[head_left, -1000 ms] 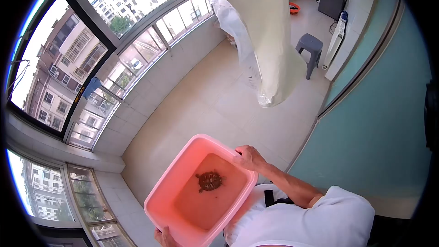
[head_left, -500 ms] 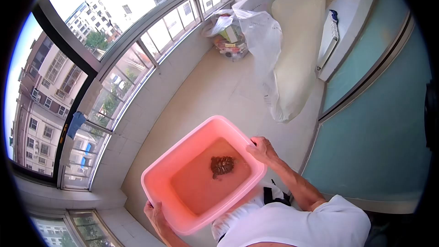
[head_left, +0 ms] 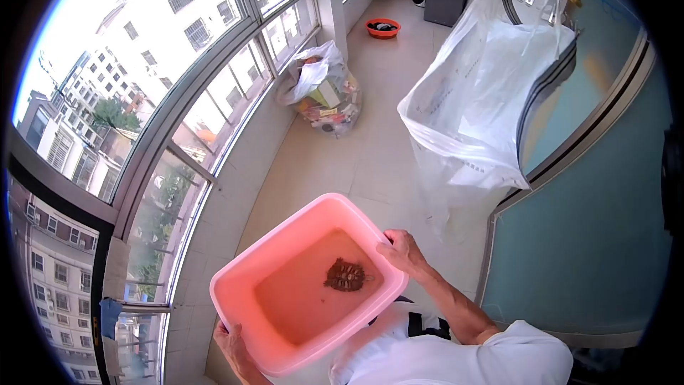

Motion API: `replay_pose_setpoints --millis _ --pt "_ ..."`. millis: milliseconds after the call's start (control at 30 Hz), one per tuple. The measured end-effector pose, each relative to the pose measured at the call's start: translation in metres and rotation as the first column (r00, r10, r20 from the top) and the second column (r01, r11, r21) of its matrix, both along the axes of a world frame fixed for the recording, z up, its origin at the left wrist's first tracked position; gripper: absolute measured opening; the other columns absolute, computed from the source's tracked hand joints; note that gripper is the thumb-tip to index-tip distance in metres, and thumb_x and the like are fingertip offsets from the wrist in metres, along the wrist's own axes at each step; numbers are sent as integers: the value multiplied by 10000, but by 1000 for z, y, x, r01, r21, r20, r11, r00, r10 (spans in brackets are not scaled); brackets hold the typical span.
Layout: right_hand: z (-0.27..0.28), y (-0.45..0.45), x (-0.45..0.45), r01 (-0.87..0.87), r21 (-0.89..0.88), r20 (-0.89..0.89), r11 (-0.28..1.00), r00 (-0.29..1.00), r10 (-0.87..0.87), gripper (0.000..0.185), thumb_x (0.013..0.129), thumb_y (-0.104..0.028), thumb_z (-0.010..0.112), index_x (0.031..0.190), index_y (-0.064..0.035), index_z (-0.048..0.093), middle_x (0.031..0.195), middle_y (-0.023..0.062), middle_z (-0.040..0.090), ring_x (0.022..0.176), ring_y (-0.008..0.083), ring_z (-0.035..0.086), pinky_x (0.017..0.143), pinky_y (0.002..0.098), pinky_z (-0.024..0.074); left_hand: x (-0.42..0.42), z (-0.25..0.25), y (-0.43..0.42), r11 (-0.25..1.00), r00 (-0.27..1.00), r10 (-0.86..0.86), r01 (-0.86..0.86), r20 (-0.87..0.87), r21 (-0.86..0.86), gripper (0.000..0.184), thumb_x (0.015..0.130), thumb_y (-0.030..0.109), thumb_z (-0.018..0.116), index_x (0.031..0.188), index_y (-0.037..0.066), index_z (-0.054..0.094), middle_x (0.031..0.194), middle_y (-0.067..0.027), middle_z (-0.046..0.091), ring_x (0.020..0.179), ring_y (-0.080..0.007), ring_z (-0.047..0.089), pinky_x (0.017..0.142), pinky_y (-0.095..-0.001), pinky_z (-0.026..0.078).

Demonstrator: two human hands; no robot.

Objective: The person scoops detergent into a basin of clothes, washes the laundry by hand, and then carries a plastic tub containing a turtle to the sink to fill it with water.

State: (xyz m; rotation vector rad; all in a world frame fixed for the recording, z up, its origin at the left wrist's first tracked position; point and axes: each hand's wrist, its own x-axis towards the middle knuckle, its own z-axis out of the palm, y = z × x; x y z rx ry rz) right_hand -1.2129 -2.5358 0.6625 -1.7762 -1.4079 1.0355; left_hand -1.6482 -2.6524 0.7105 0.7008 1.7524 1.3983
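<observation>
A pink plastic basin [head_left: 239, 271] is held up in front of my body, with shallow water in its bottom. In the water sits a brown turtle [head_left: 345, 275] with a ridged shell, toward the basin's right side. My left hand [head_left: 232, 346] is closed round the rim at the near left corner. On the right side, my right hand [head_left: 402, 251] grips the rim, thumb over the top. The undersides of both grips are hidden behind the basin wall.
Windows [head_left: 249, 50] line the left wall. A clear bag of mixed packaging [head_left: 329, 96] stands against it. White plastic covers [head_left: 470, 121] hang from hangers at the right, near frosted glass doors [head_left: 570, 264]. Farther back are a red basin [head_left: 383, 28] and a dark box [head_left: 446, 3].
My view has lifted and shifted, so more of the balcony's far end shows. I have moved forward with the basin still in both hands. The turtle has turned slightly.
</observation>
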Motion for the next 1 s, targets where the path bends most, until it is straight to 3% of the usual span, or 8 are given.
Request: replay_pose_setpoints --millis 233,367,467,567,700,867,933,1000 --pt "16 155 -4 -14 24 23 1000 1000 13 369 825 -316 624 789 51 621 747 274 633 664 429 605 664 488 490 12 25 167 999 999 -33 32 25 10 221 845 19 623 1042 -81 635 910 -90 685 730 -157 642 704 -298 542" --pt "19 238 5 25 -8 21 1000 999 -25 374 824 -323 615 793 50 624 747 275 631 666 425 608 665 488 491 22 34 271 998 997 -56 54 44 41 240 827 11 618 1048 -80 637 920 -91 689 726 -154 643 693 -293 544" --pt "9 292 18 119 67 -17 991 993 -118 380 814 -327 614 792 53 622 728 265 625 652 407 606 654 483 488 36 42 354 993 993 -97 92 62 75 255 813 5 614 1052 -79 638 927 -91 692 723 -151 644 685 -290 546" --pt "10 341 37 196 53 0 979 981 -196 379 801 -321 626 783 57 614 708 249 622 635 352 616 637 473 485 40 21 439 989 991 -97 85 94 124 252 812 0 612 1052 -66 648 927 -90 702 714 -144 650 676 -287 544" --pt "20 394 70 363 54 -16 930 932 -362 359 791 -298 647 771 58 606 665 206 593 609 263 579 614 435 478 52 14 569 908 903 -418 411 97 83 197 824 -1 612 1015 -32 650 904 -57 692 710 -119 632 674 -272 529" --pt "22 444 123 531 23 -16 847 847 -531 337 810 -272 655 752 54 593 634 157 570 593 212 526 597 407 464 116 9 710 830 830 -558 558 5 -13 176 835 22 615 991 -56 641 876 -63 693 683 -115 608 638 -262 517" --pt "29 465 146 603 40 -56 796 797 -601 332 829 -260 665 746 53 591 629 138 577 597 188 522 589 403 458 148 -3 761 764 765 -643 638 38 97 175 839 33 615 987 -56 645 868 -63 692 676 -116 607 630 -266 513" --pt "30 494 180 619 27 -33 785 785 -618 331 839 -251 675 748 56 590 622 128 572 594 179 520 579 401 455 194 -4 812 735 736 -676 672 30 95 182 845 60 625 981 -58 647 856 -56 681 673 -109 594 624 -263 497"
